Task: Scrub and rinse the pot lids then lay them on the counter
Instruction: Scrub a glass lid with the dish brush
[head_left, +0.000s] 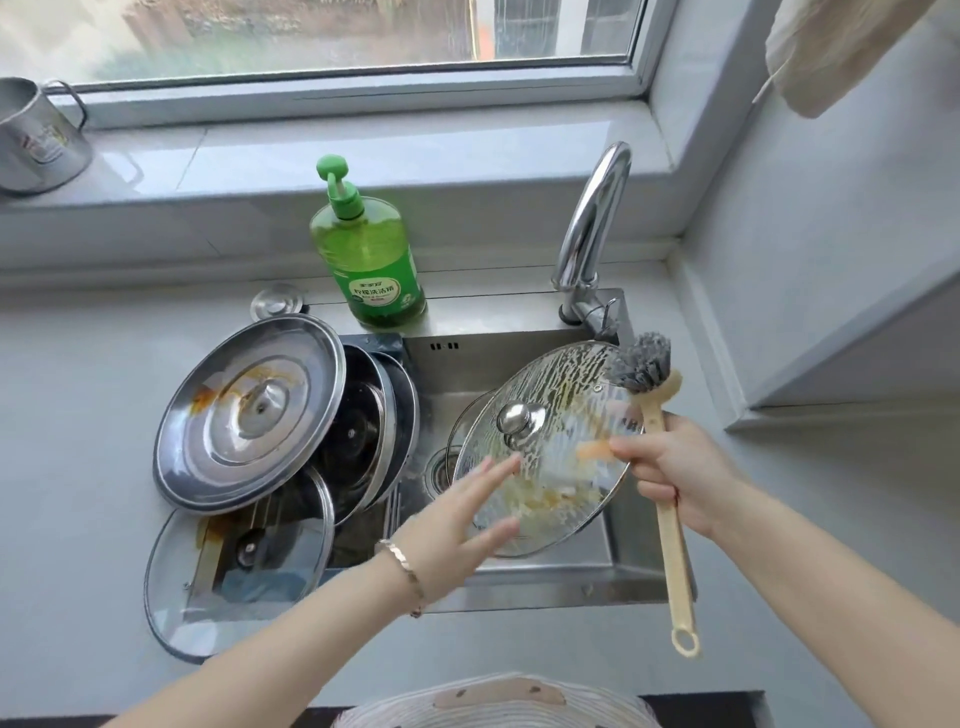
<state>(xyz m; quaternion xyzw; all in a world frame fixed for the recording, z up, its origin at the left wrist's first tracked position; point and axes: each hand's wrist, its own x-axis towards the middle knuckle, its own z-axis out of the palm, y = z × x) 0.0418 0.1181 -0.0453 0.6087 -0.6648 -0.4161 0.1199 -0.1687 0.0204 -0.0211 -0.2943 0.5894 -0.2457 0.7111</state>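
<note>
The soiled glass lid (550, 452) stood tilted over the sink (519, 364), the left hand (452, 525) propping its lower edge with straight, spread fingers. The right hand (670, 467) gripped a brush (671, 551), bristles at the lid's upper rim; a steel lid (249, 410) topped a stack to the left

A steel lid (249, 415) hides most of the stacked lids (358, 431) beneath it and the left half of the sink (545, 582). The glass lid (545, 441) screens part of the drain (435, 467), and shapes behind it are smeared. A metal cup (36, 140) and a hanging cloth (831, 52) run off the frame. The label on the bottle (369, 254) is too small to read.
</note>
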